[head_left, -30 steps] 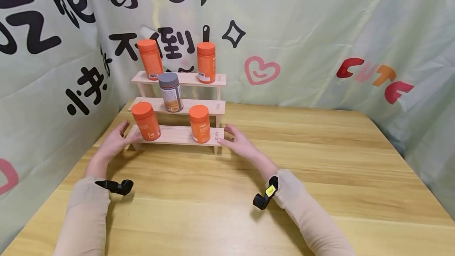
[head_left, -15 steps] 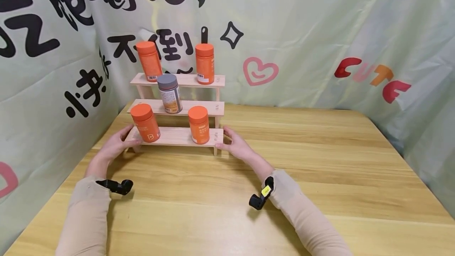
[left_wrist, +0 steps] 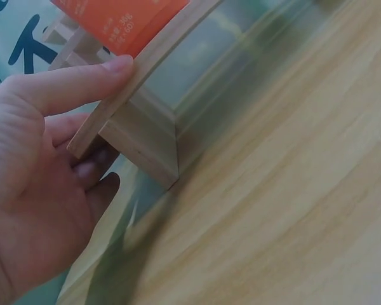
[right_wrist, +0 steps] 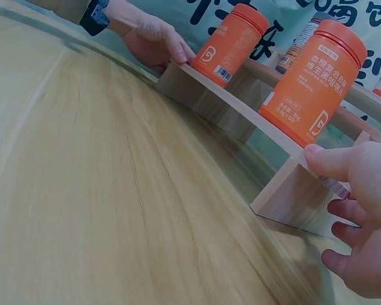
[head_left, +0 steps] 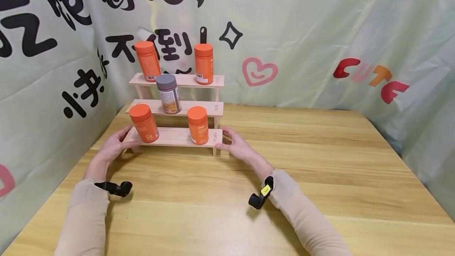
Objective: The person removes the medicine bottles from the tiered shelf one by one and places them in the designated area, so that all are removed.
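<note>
A three-tier wooden display rack [head_left: 170, 136] stands at the back left of the table. My left hand [head_left: 114, 145] grips the left end of its lowest board, thumb on top and fingers curled beneath, as the left wrist view shows. At the other end, my right hand [head_left: 237, 144] holds the same board, its thumb [right_wrist: 327, 162] at the front edge. Two orange bottles, one left [head_left: 144, 125] and one right [head_left: 198, 126], sit on that lowest tier. A grey-capped bottle [head_left: 168, 95] stands on the middle tier. On the top are two more orange bottles, left [head_left: 147, 62] and right [head_left: 203, 64].
The wood-grain table [head_left: 302, 177] extends right and toward the front. Behind it hangs a pale printed curtain [head_left: 302, 42], which also runs close along the left side. Black camera mounts sit on the left wrist [head_left: 115, 188] and right wrist [head_left: 261, 193].
Both hands have closed in on the ends of the lowest board, the right one moving slightly left, and now hold it. The bottles keep their places on the rack.
</note>
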`<action>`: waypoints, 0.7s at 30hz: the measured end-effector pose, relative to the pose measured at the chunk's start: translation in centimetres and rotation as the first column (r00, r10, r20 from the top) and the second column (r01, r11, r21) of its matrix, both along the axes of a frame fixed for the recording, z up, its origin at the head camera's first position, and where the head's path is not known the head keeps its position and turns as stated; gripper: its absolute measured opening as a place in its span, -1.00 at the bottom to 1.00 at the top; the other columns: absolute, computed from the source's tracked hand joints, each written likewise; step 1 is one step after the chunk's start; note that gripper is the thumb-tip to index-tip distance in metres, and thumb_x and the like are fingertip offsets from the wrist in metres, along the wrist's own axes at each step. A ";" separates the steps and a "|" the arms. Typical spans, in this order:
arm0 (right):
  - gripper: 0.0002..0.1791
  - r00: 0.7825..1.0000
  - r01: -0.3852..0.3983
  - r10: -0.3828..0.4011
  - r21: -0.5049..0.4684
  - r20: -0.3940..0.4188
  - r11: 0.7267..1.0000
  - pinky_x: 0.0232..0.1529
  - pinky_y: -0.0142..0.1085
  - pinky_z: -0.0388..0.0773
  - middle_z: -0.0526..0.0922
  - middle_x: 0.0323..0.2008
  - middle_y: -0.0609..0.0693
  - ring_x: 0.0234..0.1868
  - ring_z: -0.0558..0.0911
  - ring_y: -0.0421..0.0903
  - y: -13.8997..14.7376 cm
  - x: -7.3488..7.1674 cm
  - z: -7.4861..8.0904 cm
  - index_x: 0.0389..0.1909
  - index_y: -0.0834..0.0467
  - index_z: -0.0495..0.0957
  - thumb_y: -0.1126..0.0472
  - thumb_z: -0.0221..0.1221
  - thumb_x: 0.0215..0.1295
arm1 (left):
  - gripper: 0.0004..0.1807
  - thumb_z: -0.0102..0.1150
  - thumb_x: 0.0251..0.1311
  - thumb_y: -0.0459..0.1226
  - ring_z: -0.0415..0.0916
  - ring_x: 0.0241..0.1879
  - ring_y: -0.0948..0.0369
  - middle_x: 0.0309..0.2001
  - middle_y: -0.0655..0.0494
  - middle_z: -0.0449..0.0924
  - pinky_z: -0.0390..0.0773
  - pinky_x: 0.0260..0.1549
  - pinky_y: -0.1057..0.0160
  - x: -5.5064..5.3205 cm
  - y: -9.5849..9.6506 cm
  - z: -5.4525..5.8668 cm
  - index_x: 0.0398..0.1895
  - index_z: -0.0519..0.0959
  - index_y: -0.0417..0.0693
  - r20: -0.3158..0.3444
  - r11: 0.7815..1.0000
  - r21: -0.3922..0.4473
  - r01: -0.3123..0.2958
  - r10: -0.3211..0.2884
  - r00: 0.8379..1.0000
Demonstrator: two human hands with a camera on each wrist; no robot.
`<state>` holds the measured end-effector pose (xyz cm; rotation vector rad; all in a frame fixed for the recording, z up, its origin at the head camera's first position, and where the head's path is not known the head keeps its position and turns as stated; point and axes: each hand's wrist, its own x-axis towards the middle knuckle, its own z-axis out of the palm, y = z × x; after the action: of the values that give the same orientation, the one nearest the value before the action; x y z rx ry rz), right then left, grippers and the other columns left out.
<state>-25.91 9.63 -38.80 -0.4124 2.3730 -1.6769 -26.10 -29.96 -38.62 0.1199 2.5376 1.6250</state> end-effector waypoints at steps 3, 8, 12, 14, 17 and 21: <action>-0.17 1.000 -0.001 0.001 -0.003 0.004 1.000 0.33 -0.06 0.04 0.16 0.35 0.21 0.36 0.13 0.07 -0.1 0.0 0.0 0.39 0.28 0.03 0.27 0.24 0.17 | -0.01 0.23 0.14 -0.25 -0.10 0.33 -0.15 0.42 -0.27 -0.22 -0.04 0.27 -0.14 0.2 -0.1 0.0 0.45 -0.24 -0.16 0.004 1.000 -0.005 -0.012 0.012 1.000; -0.18 1.000 -0.001 0.001 -0.001 0.007 1.000 0.33 -0.05 0.05 0.19 0.34 0.21 0.36 0.14 0.08 0.0 0.1 -0.1 0.38 0.28 0.05 0.29 0.25 0.16 | 0.01 0.26 0.11 -0.22 -0.18 0.36 -0.17 0.42 -0.28 -0.25 -0.09 0.28 -0.15 0.5 -0.2 0.0 0.45 -0.23 -0.18 0.012 1.000 -0.020 -0.013 0.013 1.000; -0.18 1.000 0.000 0.000 0.012 0.011 1.000 0.33 -0.04 0.06 0.19 0.33 0.20 0.36 0.14 0.09 0.2 0.3 0.0 0.38 0.28 0.05 0.28 0.25 0.15 | 0.00 0.26 0.11 -0.23 -0.23 0.37 -0.17 0.43 -0.26 -0.26 -0.11 0.29 -0.15 0.7 -0.1 0.2 0.44 -0.22 -0.21 0.006 1.000 -0.021 -0.004 0.004 1.000; -0.19 1.000 0.007 -0.007 0.015 0.010 1.000 0.33 -0.05 0.06 0.20 0.33 0.20 0.36 0.15 0.08 0.3 0.4 0.1 0.38 0.27 0.06 0.28 0.25 0.16 | 0.00 0.26 0.11 -0.23 -0.23 0.37 -0.17 0.43 -0.25 -0.26 -0.12 0.29 -0.14 0.7 0.0 0.2 0.44 -0.21 -0.21 -0.006 1.000 -0.027 -0.001 0.001 1.000; -0.21 1.000 0.013 -0.013 0.014 -0.002 1.000 0.33 -0.04 0.06 0.21 0.32 0.22 0.35 0.15 0.10 0.5 0.6 0.1 0.37 0.27 0.08 0.28 0.24 0.17 | -0.01 0.26 0.11 -0.23 -0.22 0.37 -0.16 0.43 -0.25 -0.24 -0.12 0.29 -0.14 0.8 0.2 0.2 0.44 -0.19 -0.21 -0.024 0.999 -0.040 0.007 -0.007 1.000; -0.20 1.000 0.020 -0.020 0.014 -0.008 1.000 0.33 -0.04 0.05 0.22 0.32 0.22 0.35 0.16 0.10 1.1 0.9 -0.1 0.37 0.27 0.08 0.29 0.26 0.15 | -0.02 0.25 0.11 -0.28 -0.23 0.38 -0.17 0.42 -0.27 -0.23 -0.12 0.29 -0.13 0.9 0.6 0.0 0.44 -0.18 -0.22 -0.029 0.999 -0.035 0.016 -0.017 0.999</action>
<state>-25.05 10.69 -38.86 -0.3950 2.4010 -1.6691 -25.22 -29.34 -38.65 0.1620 2.5781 1.5839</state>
